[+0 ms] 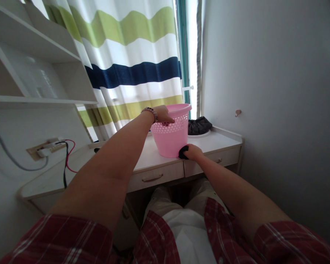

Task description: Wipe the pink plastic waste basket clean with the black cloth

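1. Gripping the rim of a tapered pink plastic basket [171, 142] with a band of holes below its lip, the left hand [163, 114] was at the centre of the frame, its thumb on the outer side; its other fingers were mostly hidden. A beaded bracelet [154, 114] circled that wrist.
2. Slightly lower and to the right, the right hand [194, 152] was closed around a small, soft black bundle [183, 152], which touched the lower right side of the basket. The bundle's material could not be told for certain.
3. The basket stood at mid-frame, near the front edge of a white-topped wooden desk [222, 138] with pale drawers and curved metal handles. Its inside was out of sight.
4. Just right of the basket and farther back, a gathered black plastic bag [199, 125] sat on the desk, with a round white rim [200, 135] showing beneath it.
5. A white curtain with green and navy wavy stripes [132, 40] filled the upper middle. On the plain wall at right hung a small pinkish hook [238, 113].
6. At left, white plugs [44, 152] sat in a wall socket, trailing red, black and grey cords, below a white shelf unit [33, 47] in the upper left.
7. Red plaid sleeves [71, 238] crossed the lower corners.
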Motion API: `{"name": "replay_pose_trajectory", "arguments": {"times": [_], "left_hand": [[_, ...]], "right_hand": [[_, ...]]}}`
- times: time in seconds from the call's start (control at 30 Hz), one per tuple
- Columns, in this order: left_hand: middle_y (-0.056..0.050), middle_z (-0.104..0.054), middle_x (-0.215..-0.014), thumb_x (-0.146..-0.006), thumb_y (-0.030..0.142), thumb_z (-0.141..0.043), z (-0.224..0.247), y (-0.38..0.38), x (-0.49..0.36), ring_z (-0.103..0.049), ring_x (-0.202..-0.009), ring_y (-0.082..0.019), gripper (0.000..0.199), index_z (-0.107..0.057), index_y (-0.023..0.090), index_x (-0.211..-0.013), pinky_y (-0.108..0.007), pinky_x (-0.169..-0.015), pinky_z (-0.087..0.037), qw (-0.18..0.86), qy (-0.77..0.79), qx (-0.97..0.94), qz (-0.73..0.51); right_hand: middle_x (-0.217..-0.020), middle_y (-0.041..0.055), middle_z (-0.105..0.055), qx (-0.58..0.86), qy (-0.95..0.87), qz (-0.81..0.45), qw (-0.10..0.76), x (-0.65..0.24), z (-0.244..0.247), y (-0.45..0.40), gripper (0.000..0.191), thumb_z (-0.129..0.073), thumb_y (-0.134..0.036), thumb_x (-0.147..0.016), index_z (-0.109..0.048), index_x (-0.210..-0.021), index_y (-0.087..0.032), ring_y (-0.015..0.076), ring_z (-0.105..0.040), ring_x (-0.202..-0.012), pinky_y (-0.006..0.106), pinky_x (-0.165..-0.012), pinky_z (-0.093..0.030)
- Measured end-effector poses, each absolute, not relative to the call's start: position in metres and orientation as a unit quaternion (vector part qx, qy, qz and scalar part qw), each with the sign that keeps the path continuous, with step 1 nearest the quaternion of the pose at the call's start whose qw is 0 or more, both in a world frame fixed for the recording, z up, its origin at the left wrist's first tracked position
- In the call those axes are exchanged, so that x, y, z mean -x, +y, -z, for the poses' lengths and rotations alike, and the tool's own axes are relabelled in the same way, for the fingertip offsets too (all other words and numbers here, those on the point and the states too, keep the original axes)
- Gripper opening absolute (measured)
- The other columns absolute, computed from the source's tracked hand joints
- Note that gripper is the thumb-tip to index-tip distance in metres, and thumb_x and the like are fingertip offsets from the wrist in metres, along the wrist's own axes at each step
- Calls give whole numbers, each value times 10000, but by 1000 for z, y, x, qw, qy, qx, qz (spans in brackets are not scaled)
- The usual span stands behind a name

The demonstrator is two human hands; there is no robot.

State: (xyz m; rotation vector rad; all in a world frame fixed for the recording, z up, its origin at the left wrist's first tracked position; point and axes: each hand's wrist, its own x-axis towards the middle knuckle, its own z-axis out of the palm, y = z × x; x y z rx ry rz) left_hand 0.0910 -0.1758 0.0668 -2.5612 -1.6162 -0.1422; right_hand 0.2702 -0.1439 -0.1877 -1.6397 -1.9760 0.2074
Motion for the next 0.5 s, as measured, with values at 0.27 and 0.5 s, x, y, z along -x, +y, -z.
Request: {"name": "replay_pose_trajectory", "arguments": {"times": [0.27,0.5], "left_hand": [[-54,-686,-676,-608,573,-591,-67,-183,-94,-559,-609,-136,433,-698,154,-620,-278,-666,-384,74,-522,848,51],[-58,-695,-719,-613,566,-581,-67,-180,-95,-573,-641,-148,437,-713,152,-664,-278,-670,-387,83,-528,844,46]], "right_hand": [[-952,97,-688,611,-733,-86,287,-272,191,-139,350,-572,-419,-726,-677,-987,-211,245,-619,-869,296,-710,-420],[-898,104,-692,600,-729,-86,319,-271,190,-138,302,-587,-399,-722,-675,-910,-180,236,-624,-819,283,-683,-423]]}}
